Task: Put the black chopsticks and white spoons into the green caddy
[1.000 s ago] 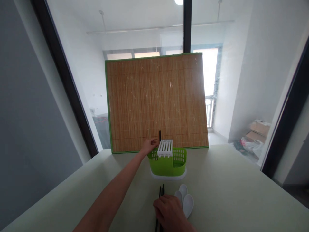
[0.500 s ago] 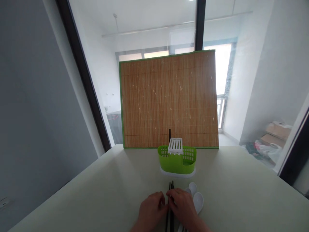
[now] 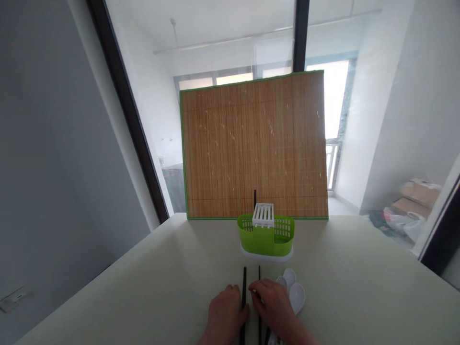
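Note:
My left hand (image 3: 226, 314) is closed around a pair of dark chopsticks (image 3: 245, 282), which lie close together and point away from me. Just to its right, my right hand (image 3: 271, 304) is curled over another dark chopstick (image 3: 259, 272) on the table. Its fingertips are drawn together, and whether anything is between them is hard to see. Beside and partly under that hand lie several white spoons (image 3: 296, 297), their bowls facing up. More dark handles show below the right wrist, mostly hidden.
A green basket (image 3: 258, 243) with a white base and a white slatted piece (image 3: 263, 214) on top stands beyond my hands on the pale table (image 3: 172, 287). One dark stick (image 3: 255, 196) rises behind it. A bamboo mat (image 3: 251, 148) leans upright at the far edge, before glass.
The chopsticks, bunched together before, are now apart: a pair has shifted left with my left hand, and one stays by my right hand. The camera view has shifted slightly.

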Demonstrator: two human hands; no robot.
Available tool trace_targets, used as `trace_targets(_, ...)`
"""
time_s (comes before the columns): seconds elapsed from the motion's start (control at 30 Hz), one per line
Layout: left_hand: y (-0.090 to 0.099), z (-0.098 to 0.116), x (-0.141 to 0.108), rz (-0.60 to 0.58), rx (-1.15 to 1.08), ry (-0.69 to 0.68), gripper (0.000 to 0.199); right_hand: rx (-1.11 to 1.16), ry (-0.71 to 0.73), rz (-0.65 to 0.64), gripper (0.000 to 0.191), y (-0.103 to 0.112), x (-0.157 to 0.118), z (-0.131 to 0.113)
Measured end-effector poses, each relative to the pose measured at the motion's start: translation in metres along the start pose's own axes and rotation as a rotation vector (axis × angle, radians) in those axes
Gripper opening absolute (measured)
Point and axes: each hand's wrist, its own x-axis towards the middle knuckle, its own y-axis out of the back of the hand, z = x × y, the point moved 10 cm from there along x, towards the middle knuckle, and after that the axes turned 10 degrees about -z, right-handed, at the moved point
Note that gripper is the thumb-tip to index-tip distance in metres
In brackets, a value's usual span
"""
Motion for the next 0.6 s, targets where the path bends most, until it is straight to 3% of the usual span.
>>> trace_targets(0.13,0.001,-0.008,0.007,-0.002,0.035,0.021,0.025,-0.027,0.011,-0.004,0.019,0.0,0.0,-0.003)
trace_targets(0.3,0.033,-0.035,0.013,0.138,-0.003,0.086,0.022,-0.037,0.021,-0.004,0.016,0.001,0.001,-0.006)
trace_targets(0.43,0.057,-0.03,0.01,0.23,-0.312,-0.063,0.02,0.014,-0.014,-0.032,0.015,-0.001,0.0,-0.007)
trace_targets(0.6,0.064,-0.007,0.002,0.257,-0.745,-0.232,0.03,0.167,-0.04,-0.097,0.044,-0.007,0.0,-0.01)
